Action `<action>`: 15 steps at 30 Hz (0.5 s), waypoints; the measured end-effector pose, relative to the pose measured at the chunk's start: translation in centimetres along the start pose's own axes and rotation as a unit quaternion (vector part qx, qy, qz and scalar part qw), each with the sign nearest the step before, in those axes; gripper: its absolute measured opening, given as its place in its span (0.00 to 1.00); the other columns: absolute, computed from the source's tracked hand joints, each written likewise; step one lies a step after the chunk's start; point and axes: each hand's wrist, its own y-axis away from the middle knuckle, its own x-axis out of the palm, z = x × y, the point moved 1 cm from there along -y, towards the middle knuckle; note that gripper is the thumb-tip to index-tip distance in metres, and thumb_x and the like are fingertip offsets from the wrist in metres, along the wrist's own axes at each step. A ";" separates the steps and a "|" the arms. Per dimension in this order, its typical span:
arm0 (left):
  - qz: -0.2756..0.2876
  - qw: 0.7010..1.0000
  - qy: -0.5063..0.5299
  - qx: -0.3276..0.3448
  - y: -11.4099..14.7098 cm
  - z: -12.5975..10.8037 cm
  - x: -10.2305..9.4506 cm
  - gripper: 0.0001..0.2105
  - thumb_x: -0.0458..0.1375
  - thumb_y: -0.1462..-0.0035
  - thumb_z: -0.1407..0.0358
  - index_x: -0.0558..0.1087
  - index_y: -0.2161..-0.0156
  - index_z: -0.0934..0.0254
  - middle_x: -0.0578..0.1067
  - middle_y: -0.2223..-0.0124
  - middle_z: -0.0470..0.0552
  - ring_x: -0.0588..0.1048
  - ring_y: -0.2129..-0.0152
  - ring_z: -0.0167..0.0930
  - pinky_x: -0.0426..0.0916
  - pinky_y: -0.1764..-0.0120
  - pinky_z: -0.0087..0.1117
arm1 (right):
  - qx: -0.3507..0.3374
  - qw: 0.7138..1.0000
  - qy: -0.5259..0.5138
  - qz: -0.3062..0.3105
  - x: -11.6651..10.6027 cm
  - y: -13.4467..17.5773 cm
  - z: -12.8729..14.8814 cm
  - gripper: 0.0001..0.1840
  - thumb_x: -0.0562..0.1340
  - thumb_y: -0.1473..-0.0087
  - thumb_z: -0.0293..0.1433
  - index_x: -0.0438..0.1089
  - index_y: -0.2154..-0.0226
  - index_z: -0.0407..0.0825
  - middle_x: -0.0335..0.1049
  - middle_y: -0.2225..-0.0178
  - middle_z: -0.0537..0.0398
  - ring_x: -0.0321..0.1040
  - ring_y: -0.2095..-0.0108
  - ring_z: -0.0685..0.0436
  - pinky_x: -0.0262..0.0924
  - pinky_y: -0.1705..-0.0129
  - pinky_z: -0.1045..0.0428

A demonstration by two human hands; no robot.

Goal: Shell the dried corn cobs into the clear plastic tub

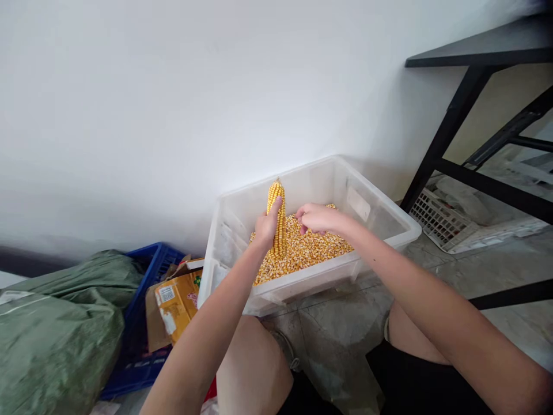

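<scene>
My left hand (265, 228) is wrapped round an ear of corn (280, 226) with its thumb along the near side. The ear stands nearly upright, tip up, and its visible side is full of yellow kernels. Just to its right, apart from it, hovers my right hand (320, 218), fingers curled in; whether anything is between them is hidden. Below both hands, loose corn kernels (302, 253) cover the bottom of a translucent white plastic bin (404, 229).
A white wall rises behind the bin. To the left are a torn yellow cardboard box (179, 302), a blue crate (147, 369) and a green sack (60, 334). A black-framed table (479, 52) and a white basket (443, 216) stand at right. My knees are close to the bin.
</scene>
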 end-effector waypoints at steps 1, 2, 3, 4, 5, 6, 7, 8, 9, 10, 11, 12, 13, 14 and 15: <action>0.013 1.000 0.016 -0.016 0.1 -0.3 0.1 0.28 0.62 0.55 0.38 0.70 0.66 0.64 0.69 0.76 0.48 0.71 0.80 0.32 0.65 0.75 0.31 | 0.002 1.000 -0.031 -0.002 -0.5 0.1 -0.1 0.18 0.55 0.43 0.27 0.66 0.50 0.45 0.75 0.66 0.49 0.52 0.84 0.53 0.46 0.82 0.54; 0.024 0.999 0.024 -0.026 0.3 -0.5 0.2 0.29 0.60 0.54 0.37 0.69 0.65 0.64 0.68 0.77 0.48 0.72 0.80 0.32 0.66 0.76 0.31 | 0.001 0.998 -0.059 0.001 -1.0 0.3 -0.1 0.19 0.56 0.43 0.28 0.65 0.48 0.45 0.75 0.66 0.50 0.50 0.84 0.54 0.45 0.83 0.54; 0.034 0.998 0.031 -0.033 0.5 -0.8 0.3 0.31 0.59 0.54 0.35 0.69 0.63 0.64 0.68 0.76 0.48 0.72 0.80 0.32 0.66 0.77 0.31 | -0.003 0.997 -0.082 0.009 -1.4 0.6 0.0 0.19 0.56 0.42 0.28 0.65 0.48 0.45 0.75 0.66 0.50 0.50 0.84 0.54 0.44 0.83 0.55; 0.047 0.997 0.042 -0.041 0.7 -1.0 0.3 0.32 0.58 0.54 0.34 0.69 0.62 0.64 0.69 0.76 0.48 0.73 0.80 0.33 0.66 0.77 0.31 | -0.008 0.995 -0.099 0.023 -1.8 0.8 0.1 0.19 0.57 0.42 0.29 0.65 0.47 0.46 0.75 0.66 0.49 0.51 0.84 0.54 0.43 0.83 0.55; 0.060 0.996 0.051 -0.047 0.9 -1.2 0.4 0.32 0.57 0.54 0.34 0.69 0.61 0.64 0.69 0.75 0.49 0.74 0.80 0.33 0.66 0.78 0.31 | -0.014 0.993 -0.110 0.041 -2.0 1.1 0.2 0.19 0.58 0.42 0.29 0.65 0.47 0.46 0.75 0.66 0.49 0.52 0.83 0.54 0.43 0.83 0.55; 0.074 0.994 0.059 -0.053 1.0 -1.3 0.4 0.33 0.56 0.53 0.33 0.69 0.61 0.64 0.70 0.75 0.50 0.74 0.80 0.34 0.66 0.78 0.31 | -0.018 0.991 -0.117 0.060 -2.2 1.3 0.3 0.19 0.59 0.42 0.29 0.66 0.48 0.47 0.76 0.65 0.49 0.54 0.83 0.54 0.43 0.84 0.55; 0.088 0.992 0.065 -0.058 1.1 -1.3 0.4 0.33 0.54 0.52 0.33 0.70 0.61 0.64 0.71 0.74 0.51 0.74 0.80 0.34 0.65 0.78 0.31 | -0.021 0.990 -0.120 0.075 -2.4 1.5 0.4 0.19 0.60 0.42 0.29 0.66 0.48 0.48 0.76 0.65 0.49 0.56 0.82 0.54 0.43 0.84 0.55; 0.101 0.990 0.070 -0.062 1.1 -1.3 0.4 0.33 0.53 0.52 0.33 0.70 0.62 0.64 0.71 0.74 0.52 0.74 0.80 0.33 0.65 0.79 0.31 | -0.022 0.989 -0.122 0.083 -2.5 1.6 0.5 0.19 0.60 0.43 0.29 0.67 0.48 0.48 0.77 0.65 0.49 0.58 0.82 0.53 0.43 0.84 0.56; 0.114 0.989 0.074 -0.062 1.1 -1.2 0.4 0.33 0.53 0.51 0.33 0.70 0.62 0.64 0.72 0.74 0.53 0.73 0.80 0.33 0.65 0.79 0.31 | -0.023 0.989 -0.125 0.081 -2.5 1.7 0.6 0.19 0.60 0.43 0.29 0.66 0.47 0.48 0.77 0.64 0.49 0.59 0.81 0.53 0.43 0.84 0.56; 0.124 0.988 0.076 -0.058 1.1 -1.2 0.4 0.33 0.52 0.51 0.33 0.70 0.62 0.64 0.72 0.75 0.52 0.73 0.81 0.33 0.65 0.79 0.31 | -0.025 0.989 -0.130 0.073 -2.6 1.8 0.6 0.20 0.59 0.43 0.29 0.66 0.47 0.48 0.77 0.64 0.48 0.59 0.81 0.53 0.44 0.84 0.56; 0.130 0.987 0.076 -0.052 1.0 -1.1 0.5 0.32 0.53 0.51 0.33 0.71 0.61 0.64 0.71 0.75 0.51 0.73 0.81 0.32 0.65 0.79 0.31 | -0.028 0.988 -0.135 0.063 -2.6 1.8 0.7 0.20 0.59 0.43 0.29 0.66 0.47 0.48 0.77 0.64 0.48 0.59 0.81 0.52 0.44 0.84 0.55; 0.135 0.987 0.075 -0.042 1.0 -1.1 0.5 0.32 0.54 0.51 0.34 0.71 0.61 0.64 0.71 0.76 0.50 0.72 0.81 0.32 0.66 0.78 0.31 | -0.031 0.988 -0.139 0.054 -2.6 1.8 0.7 0.20 0.59 0.43 0.29 0.66 0.47 0.48 0.78 0.63 0.48 0.59 0.81 0.53 0.43 0.84 0.55; 0.140 0.987 0.073 -0.031 1.0 -1.0 0.5 0.31 0.54 0.50 0.34 0.71 0.60 0.64 0.70 0.76 0.50 0.72 0.81 0.32 0.67 0.77 0.31 | -0.034 0.988 -0.141 0.048 -2.6 1.8 0.8 0.20 0.59 0.43 0.29 0.66 0.47 0.48 0.78 0.63 0.48 0.58 0.81 0.53 0.43 0.84 0.55; 0.146 0.986 0.072 -0.021 1.0 -1.0 0.6 0.31 0.55 0.50 0.35 0.71 0.60 0.64 0.70 0.77 0.49 0.73 0.81 0.31 0.68 0.77 0.31 | -0.036 0.988 -0.141 0.045 -2.6 1.9 0.8 0.21 0.59 0.43 0.29 0.66 0.47 0.48 0.78 0.63 0.48 0.57 0.82 0.53 0.42 0.84 0.55; 0.151 0.986 0.071 -0.014 1.1 -1.0 0.6 0.31 0.55 0.50 0.35 0.71 0.59 0.64 0.70 0.76 0.49 0.73 0.80 0.32 0.68 0.76 0.31 | -0.037 0.989 -0.139 0.045 -2.5 1.9 0.8 0.21 0.59 0.44 0.28 0.66 0.47 0.47 0.78 0.63 0.47 0.55 0.82 0.53 0.42 0.84 0.54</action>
